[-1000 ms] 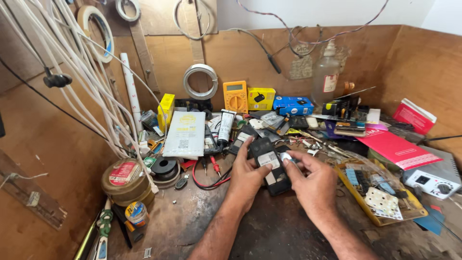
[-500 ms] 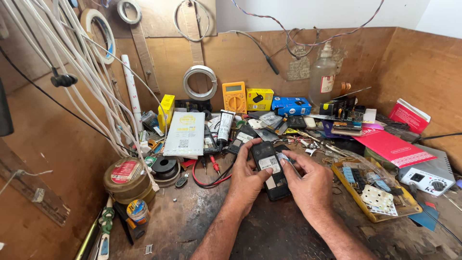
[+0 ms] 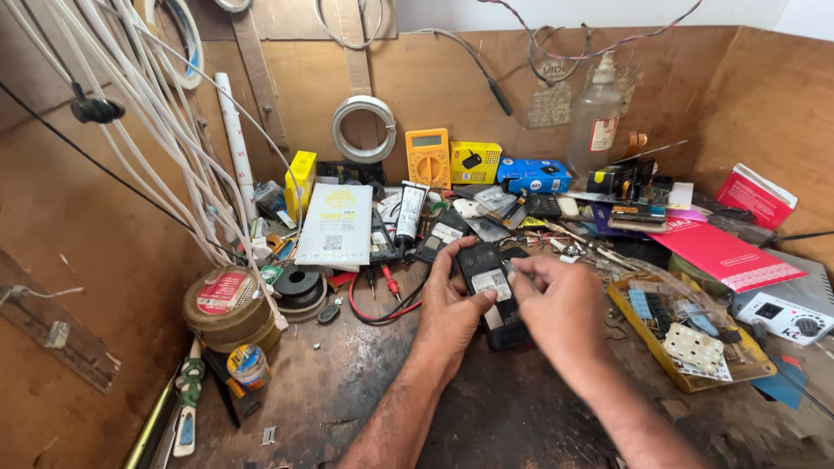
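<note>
A black mobile phone point(image 3: 487, 289) lies back-up with its cover off in the middle of the cluttered bench, a white label showing inside. My left hand point(image 3: 448, 311) grips its left edge, thumb pressed on the label. My right hand point(image 3: 561, 313) rests on the phone's right side, its fingertips pinching something small at the upper edge; what it pinches is too small to make out. Another black phone body point(image 3: 440, 236) lies just beyond.
A yellow multimeter point(image 3: 428, 158) leans on the back wall with red and black probes point(image 3: 382, 295) trailing forward. Yellow parts tray point(image 3: 695, 375) at right, white power supply point(image 3: 786, 314) beyond it, red booklet point(image 3: 723, 254). Solder tin point(image 3: 226, 306) and white cables point(image 3: 165, 148) at left.
The view has dipped slightly. My right hand's fingertips have drawn together at the phone's upper right edge; my left hand keeps its grip.
</note>
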